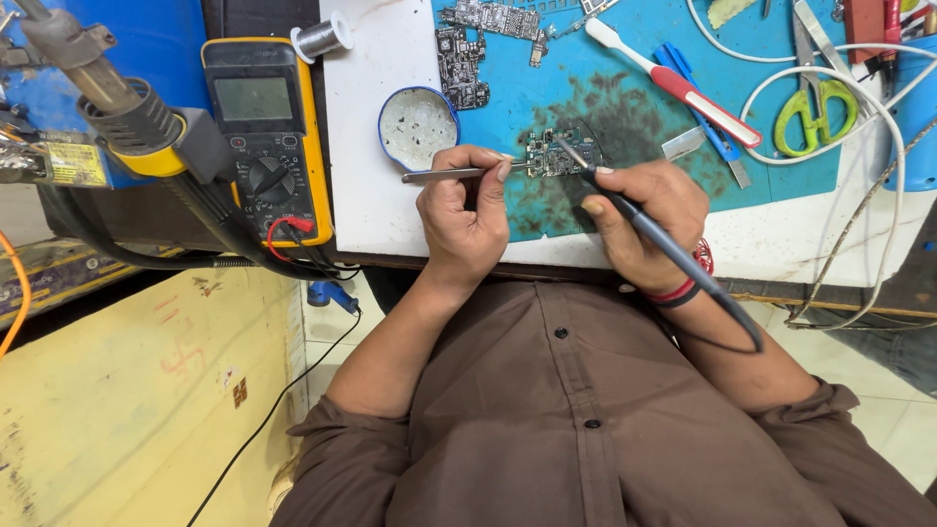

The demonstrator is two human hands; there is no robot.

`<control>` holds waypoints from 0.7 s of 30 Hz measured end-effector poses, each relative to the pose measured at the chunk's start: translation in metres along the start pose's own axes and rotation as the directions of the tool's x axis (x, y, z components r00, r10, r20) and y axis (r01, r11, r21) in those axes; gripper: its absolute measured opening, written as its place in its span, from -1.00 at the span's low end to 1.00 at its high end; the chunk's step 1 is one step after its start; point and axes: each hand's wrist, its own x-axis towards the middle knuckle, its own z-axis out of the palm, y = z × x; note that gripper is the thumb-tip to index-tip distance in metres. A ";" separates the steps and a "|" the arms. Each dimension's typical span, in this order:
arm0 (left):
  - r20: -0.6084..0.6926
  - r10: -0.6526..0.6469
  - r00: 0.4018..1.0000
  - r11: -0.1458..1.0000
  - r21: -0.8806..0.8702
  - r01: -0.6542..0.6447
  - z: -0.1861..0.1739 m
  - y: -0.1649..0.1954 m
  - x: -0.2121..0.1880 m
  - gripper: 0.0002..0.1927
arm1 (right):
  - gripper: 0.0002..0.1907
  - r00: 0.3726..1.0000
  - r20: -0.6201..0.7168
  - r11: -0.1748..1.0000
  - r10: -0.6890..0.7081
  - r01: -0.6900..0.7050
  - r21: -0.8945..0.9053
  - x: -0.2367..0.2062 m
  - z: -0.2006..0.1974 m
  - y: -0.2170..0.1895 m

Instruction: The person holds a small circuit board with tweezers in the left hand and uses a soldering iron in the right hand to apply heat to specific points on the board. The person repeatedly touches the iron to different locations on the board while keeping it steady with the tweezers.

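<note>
I am partway through soldering work on the small circuit board (552, 153), which lies on the blue mat (625, 107) just ahead of my hands: my left hand (467, 210) pinches tweezers (451, 175) whose tips touch the board's left edge, and my right hand (639, 220) grips the soldering iron (656, 237) like a pen, tip on the board. The next touch needs steady tweezers and a fine tip. The round tin (418, 127) and toothbrush (673, 82) sit close, the white cable (859, 176) loops at my right, nothing blocking.

The only view comes from a camera on the person's head. It looks steeply down, quite near, at the desk (371, 176) edge and the person's own chest.
</note>
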 end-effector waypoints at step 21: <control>0.016 -0.020 1.000 0.999 0.044 0.019 0.000 0.003 0.000 -0.88 | -0.84 0.995 0.070 0.997 -0.072 0.072 -0.004 0.007 0.004 -0.009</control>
